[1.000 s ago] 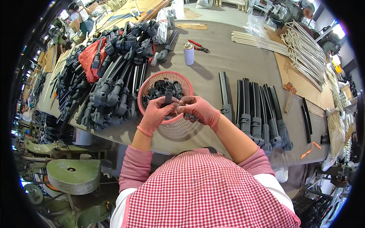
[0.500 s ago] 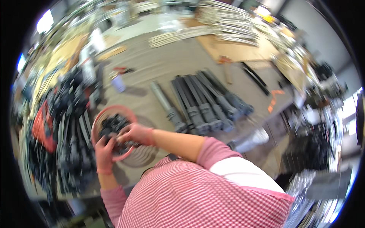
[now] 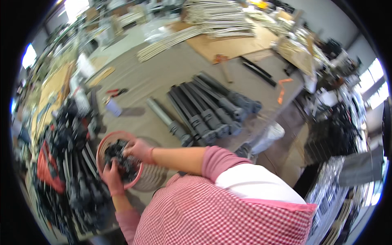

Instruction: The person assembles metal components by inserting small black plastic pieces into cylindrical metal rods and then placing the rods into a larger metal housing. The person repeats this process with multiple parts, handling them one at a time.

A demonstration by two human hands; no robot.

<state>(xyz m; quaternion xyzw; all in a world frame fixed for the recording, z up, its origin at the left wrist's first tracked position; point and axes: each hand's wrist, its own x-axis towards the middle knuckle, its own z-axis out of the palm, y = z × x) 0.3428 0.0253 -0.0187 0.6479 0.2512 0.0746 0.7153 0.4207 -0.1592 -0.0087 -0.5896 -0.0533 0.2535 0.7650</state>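
Observation:
Both of my hands, in thin pink gloves, are inside a round pink plastic basket [image 3: 116, 134] filled with small black parts [image 3: 117, 148]. My right hand [image 3: 139, 150] has its fingertips pinched together over the upper right of the pile; anything between them is too small to make out. At the lower left of the pile, my left hand [image 3: 113, 178] has thumb and fingers drawn in against the black pieces. What it grips is not clear. To the right of the basket lies a row of dark grey tubes with thick end fittings [image 3: 204, 112].
Many black tube assemblies [image 3: 77, 179] heap up at the left. Beyond the basket are a lilac bottle [image 3: 113, 107] and red-handled pliers [image 3: 117, 92]. A hammer [image 3: 225, 68], black bars [image 3: 259, 71] and an orange strip [image 3: 281, 90] lie farther right. Pale strips [image 3: 216, 20] stack at the back.
My view has shifted, so the table things sit farther left. My hands have moved apart: the right is now at the pile's upper right, the left at its lower left.

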